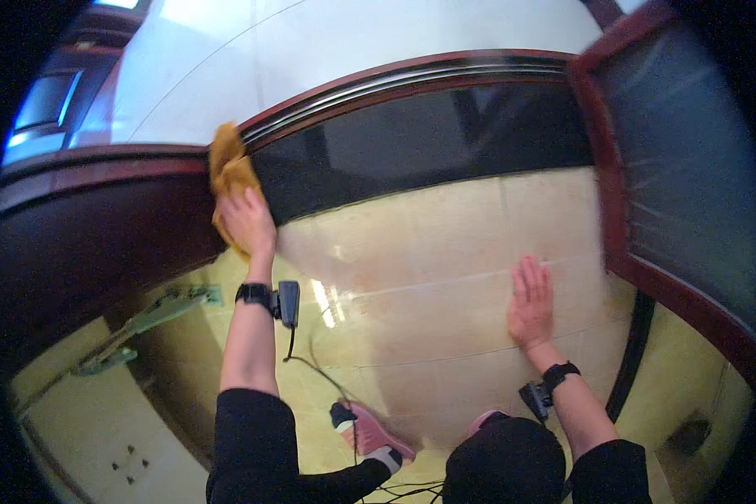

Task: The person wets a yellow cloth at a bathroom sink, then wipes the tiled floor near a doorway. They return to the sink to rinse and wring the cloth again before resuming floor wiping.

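My left hand presses a folded mustard-yellow cloth to the end edge of a dark red-brown wooden door panel. The cloth's upper end sticks out past my fingers, beside the left end of a metal-lined track in a red-brown wooden frame. My right hand hangs over the pale tiled floor, flat and holding nothing. A strap with a small dark device sits on each wrist.
To the right stands a red-brown framed glass door. A black stone threshold strip runs along the track. At lower left, a green-handled tool lies near a floor drain. Black cables trail by my pink shoe.
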Available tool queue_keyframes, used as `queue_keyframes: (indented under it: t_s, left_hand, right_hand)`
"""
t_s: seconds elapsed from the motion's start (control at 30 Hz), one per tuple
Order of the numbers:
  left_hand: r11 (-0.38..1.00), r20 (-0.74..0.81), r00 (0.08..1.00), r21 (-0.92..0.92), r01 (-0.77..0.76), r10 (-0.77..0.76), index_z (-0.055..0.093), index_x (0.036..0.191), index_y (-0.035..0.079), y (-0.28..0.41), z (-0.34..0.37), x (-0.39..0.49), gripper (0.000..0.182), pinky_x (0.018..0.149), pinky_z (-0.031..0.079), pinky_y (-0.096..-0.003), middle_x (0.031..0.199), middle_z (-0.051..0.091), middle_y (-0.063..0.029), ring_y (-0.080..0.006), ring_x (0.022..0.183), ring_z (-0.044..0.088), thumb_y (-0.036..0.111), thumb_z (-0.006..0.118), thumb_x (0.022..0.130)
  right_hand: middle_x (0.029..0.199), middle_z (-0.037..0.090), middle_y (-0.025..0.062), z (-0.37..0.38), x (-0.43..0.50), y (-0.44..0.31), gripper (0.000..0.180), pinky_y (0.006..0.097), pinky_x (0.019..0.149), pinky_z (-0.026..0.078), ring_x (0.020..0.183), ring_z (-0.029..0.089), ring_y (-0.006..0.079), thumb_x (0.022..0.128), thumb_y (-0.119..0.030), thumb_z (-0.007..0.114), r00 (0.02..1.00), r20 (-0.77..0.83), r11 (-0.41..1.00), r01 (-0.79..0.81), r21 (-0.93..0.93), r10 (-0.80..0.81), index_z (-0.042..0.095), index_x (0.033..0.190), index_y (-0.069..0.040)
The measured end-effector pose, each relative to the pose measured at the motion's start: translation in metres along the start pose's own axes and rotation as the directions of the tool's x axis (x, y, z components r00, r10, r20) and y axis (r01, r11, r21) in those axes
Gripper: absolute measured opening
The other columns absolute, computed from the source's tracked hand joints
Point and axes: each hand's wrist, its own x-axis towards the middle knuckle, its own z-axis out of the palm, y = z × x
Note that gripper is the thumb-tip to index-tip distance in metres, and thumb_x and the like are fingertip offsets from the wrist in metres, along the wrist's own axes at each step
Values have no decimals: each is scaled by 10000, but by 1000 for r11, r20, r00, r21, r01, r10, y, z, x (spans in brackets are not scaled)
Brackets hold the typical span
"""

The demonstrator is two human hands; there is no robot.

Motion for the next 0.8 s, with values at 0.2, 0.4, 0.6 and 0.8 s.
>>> queue_keyframes:
  t_s: [0.2, 0.4, 0.6, 0.8]
  left_hand:
    - [942, -183, 953, -194, -275, 240, 372, 1405, 116, 201, -10, -79, 605, 1101, 137, -536, 1360, 403, -241, -417, 1319, 269, 427, 465, 894]
    - [405, -250, 635, -590, -699, 731, 615, 1151, 59, 421, -53, -151, 476, 1146, 128, -483, 1390, 405, -178, -340, 1388, 209, 398, 563, 820]
    - [265, -195, 410, -509, -819, 891, 593, 1209, 109, 414, -54, -191, 474, 1156, 121, -440, 1362, 441, -153, -307, 1392, 221, 434, 475, 884]
    - [-7, -269, 181, -576, -818, 946, 582, 1234, 156, 407, -59, -178, 496, 1156, 137, -420, 1383, 439, -107, -262, 1380, 255, 487, 470, 882]
  right_hand:
    - [1455, 332, 130, -8, 6, -3, 585, 473, 1136, 206, 1369, 286, 281, 792, -52, 512, 1000, 7, 1000, 1, 16, -1, 375, 1360, -28]
    - [1447, 340, 138, -1, 0, 6, 583, 479, 1145, 185, 1362, 274, 310, 805, -164, 546, 995, 82, 994, -57, 97, 50, 397, 1352, -27]
    - [1282, 437, 220, 14, -11, 13, 541, 543, 1103, 231, 1281, 341, 412, 797, -243, 592, 999, 42, 999, -20, 31, 19, 456, 1272, -24]
    - [1342, 409, 204, 9, -5, 9, 550, 513, 1118, 227, 1318, 318, 380, 772, -145, 566, 999, -21, 999, 33, 32, -32, 444, 1288, -1]
